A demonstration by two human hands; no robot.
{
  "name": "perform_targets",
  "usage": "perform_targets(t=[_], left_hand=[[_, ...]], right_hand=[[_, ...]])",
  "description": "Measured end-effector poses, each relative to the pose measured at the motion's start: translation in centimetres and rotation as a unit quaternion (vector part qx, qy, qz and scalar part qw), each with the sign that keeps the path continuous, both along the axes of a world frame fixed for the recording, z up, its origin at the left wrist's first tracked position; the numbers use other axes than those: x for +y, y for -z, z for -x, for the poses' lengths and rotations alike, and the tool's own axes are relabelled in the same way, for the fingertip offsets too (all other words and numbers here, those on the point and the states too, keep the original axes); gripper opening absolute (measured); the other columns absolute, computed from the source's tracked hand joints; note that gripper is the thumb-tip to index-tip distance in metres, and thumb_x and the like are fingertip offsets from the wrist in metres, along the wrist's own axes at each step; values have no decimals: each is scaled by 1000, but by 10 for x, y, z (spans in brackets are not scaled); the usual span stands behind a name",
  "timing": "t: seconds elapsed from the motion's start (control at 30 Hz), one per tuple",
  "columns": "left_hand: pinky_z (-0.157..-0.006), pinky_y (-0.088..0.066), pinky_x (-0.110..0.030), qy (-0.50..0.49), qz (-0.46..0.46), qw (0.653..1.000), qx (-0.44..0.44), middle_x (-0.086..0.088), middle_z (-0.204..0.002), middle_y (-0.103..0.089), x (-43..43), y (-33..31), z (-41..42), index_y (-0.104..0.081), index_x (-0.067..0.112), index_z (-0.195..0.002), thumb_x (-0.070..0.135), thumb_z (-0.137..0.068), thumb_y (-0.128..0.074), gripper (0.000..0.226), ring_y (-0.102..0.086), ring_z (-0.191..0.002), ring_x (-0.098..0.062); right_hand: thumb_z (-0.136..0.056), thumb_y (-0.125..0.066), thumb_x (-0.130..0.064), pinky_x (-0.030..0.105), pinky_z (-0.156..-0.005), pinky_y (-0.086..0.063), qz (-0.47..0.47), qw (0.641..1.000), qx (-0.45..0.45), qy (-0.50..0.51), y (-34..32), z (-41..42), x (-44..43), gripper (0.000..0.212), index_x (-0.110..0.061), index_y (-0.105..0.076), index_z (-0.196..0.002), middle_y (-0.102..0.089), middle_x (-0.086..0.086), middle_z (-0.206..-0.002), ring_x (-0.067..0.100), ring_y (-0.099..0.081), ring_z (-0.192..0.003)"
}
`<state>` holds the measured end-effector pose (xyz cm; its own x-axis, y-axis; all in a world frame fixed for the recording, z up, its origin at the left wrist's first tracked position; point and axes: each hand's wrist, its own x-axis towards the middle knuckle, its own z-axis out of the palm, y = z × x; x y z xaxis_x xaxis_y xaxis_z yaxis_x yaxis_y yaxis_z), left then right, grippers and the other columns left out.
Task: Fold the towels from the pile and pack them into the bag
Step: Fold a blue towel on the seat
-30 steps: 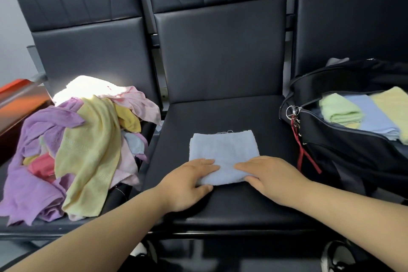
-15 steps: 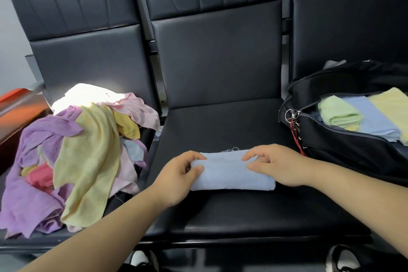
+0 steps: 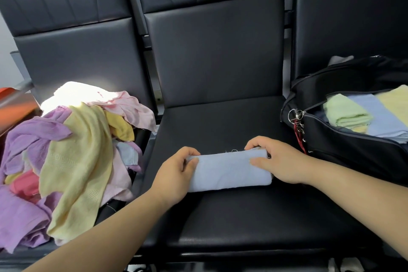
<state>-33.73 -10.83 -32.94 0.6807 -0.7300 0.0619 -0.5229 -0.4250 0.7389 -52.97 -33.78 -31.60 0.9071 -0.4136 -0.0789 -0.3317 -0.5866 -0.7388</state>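
A light blue towel (image 3: 229, 171), folded into a narrow band, lies on the middle black seat (image 3: 220, 121). My left hand (image 3: 174, 174) grips its left end, thumb on top and fingers curled over the far edge. My right hand (image 3: 276, 160) grips the right end the same way. On the left seat sits the pile of unfolded towels (image 3: 72, 157) in purple, yellow, pink and white. An open black bag (image 3: 344, 148) stands on the right seat with folded green, blue and yellow towels (image 3: 362, 115) inside.
Three black padded chairs stand side by side with tall backrests (image 3: 216, 51). A red and brown object (image 3: 15, 106) shows at the far left edge. A red strap and metal rings (image 3: 298, 121) hang from the bag's zipper.
The blue towel was a wider square under my flat hands. Both hands folded its near half over, and they now grip the ends of the narrow band.
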Motion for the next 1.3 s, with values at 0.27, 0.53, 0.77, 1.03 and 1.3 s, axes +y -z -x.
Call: perform_targets(t=[0.27, 0.53, 0.77, 1.03, 1.3], left_hand=[[-76, -54, -34, -29, 7, 999, 18, 10, -85, -69, -14, 2, -5, -60, 37, -102, 33, -102, -52, 9, -64, -80, -10], [-67, -50, -31, -45, -29, 998, -16, 6, -74, -66, -22, 6, -13, -59, 37, -98, 33, -101, -52, 8, -59, -69, -9], [-73, -51, -32, -21, -96, 985, -144, 11, -97, -53, -26, 4, -13, -59, 36, -105, 32, -100, -52, 10, -57, -83, -10], [-70, -48, -29, 107, -38, 974, -198, 16, -99, -49, -25, 5, -19, -62, 37, -96, 8, -87, -60, 31, -55, -87, -8], [-91, -39, -12, 137, -123, 983, -6, 17, -115, -48, -15, -11, -24, -74, 42, -104, 24, -99, -56, 26, -53, -108, 1]], right_hand=[[-95, -60, -27, 25, -68, -44, -15, 999, 9, 27, 3, -17, -6, 12, -38, -64, -94, -65, -10, -93, 7, -54, -75], [-93, -62, -26, 26, -56, -40, -88, 991, 54, 84, 1, -36, -12, 8, -32, -66, -91, -63, -2, -87, 14, -50, -64], [-88, -70, -34, 24, -58, -39, 25, 987, 98, 125, -2, -46, -12, 9, -27, -66, -91, -60, -11, -85, 9, -55, -71], [-93, -47, -2, 16, -90, -38, 93, 987, 74, -113, -14, -31, -1, 55, -51, -67, -105, -37, -35, -126, -12, -45, -113], [-94, -44, -16, 17, -82, -41, 44, 965, 179, -187, -33, -24, 21, 54, -58, -62, -123, -48, -22, -125, -5, -54, -95]])
